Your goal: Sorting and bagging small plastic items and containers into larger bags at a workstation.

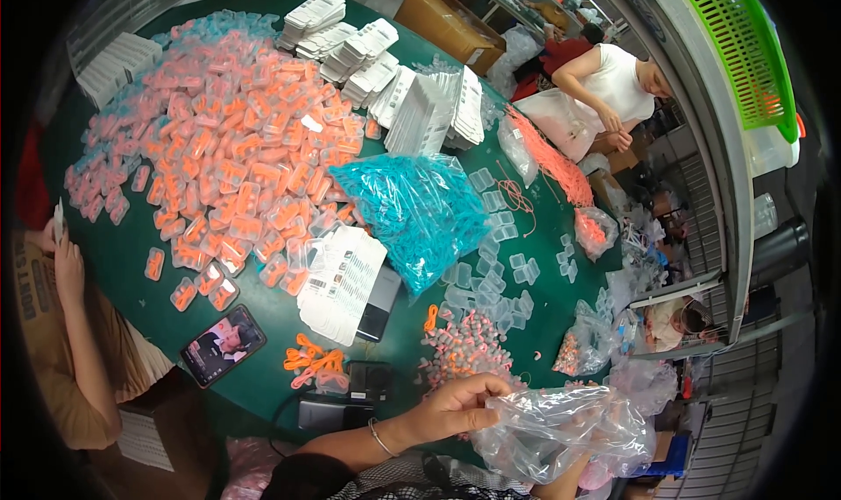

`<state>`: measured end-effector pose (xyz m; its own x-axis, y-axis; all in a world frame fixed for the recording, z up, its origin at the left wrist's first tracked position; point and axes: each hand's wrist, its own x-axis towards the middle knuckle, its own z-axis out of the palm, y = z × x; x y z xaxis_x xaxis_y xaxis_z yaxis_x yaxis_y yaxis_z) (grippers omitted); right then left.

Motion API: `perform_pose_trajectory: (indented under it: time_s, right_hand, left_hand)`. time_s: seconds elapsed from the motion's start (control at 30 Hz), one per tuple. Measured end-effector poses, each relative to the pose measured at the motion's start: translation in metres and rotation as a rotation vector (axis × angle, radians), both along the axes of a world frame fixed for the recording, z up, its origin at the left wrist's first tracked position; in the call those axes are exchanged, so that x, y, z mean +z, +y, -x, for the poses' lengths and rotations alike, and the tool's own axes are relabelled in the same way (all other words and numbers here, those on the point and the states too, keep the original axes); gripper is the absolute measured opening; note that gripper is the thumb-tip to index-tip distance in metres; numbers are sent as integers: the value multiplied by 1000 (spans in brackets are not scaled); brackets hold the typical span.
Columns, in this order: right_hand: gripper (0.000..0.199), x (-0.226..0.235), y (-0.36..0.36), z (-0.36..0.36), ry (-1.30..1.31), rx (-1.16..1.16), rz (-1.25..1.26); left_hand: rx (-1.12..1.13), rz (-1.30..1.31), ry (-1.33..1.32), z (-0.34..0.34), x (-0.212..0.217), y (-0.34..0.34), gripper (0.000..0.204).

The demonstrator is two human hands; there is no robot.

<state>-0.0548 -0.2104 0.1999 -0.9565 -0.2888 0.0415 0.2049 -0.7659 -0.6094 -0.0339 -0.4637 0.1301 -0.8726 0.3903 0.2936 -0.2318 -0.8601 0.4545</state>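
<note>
Head view: your left hand (462,410), wearing a silver-coloured bracelet (383,439) at the wrist, has its thumb and fingers clamped together on the left edge of a large, crumpled, clear plastic bag (561,430) at the lower right, by the near edge of the green table (131,276). Your right forearm (571,480) shows under the bag, but the hand itself is hidden by the shiny film, so you cannot tell whether its fingers are apart or together. Just beyond your left hand lies a loose heap of small grey-white and pink-orange plugs (469,347), with small clear hinged plastic boxes (491,272) scattered behind it. To the left of the heap are a bundle of orange and pink cords (311,360), a stack of white printed cards (342,281) and a black phone with its screen lit (223,347). Farther back, a clear bag packed with teal cords (416,211) rests against a broad mound of clear cases with orange contents (245,149). A co-worker in a white top (613,84) sits across the table.
</note>
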Motion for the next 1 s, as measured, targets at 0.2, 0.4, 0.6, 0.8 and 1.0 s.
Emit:
perform_pose_trajectory:
  time_s: [0.2,0.4,0.6,0.8,1.0]
  right_hand:
    - [33,5,-9,4,12,10,-26]
    - [33,4,-18,11,14,31,-42]
    - [33,2,-24,18,17,41,-58]
    - [33,1,-28,20,19,34,-71]
    - [33,1,-33,22,20,32,-83]
  left_hand:
    - [-54,-41,100,0,3,-3,33]
    - [88,332,275,0,7,-9,28]
    - [91,290,247,-1,3,-4,20]
    - [51,191,170,0,1,-4,13]
    - [113,175,204,-1,1,-1,8]
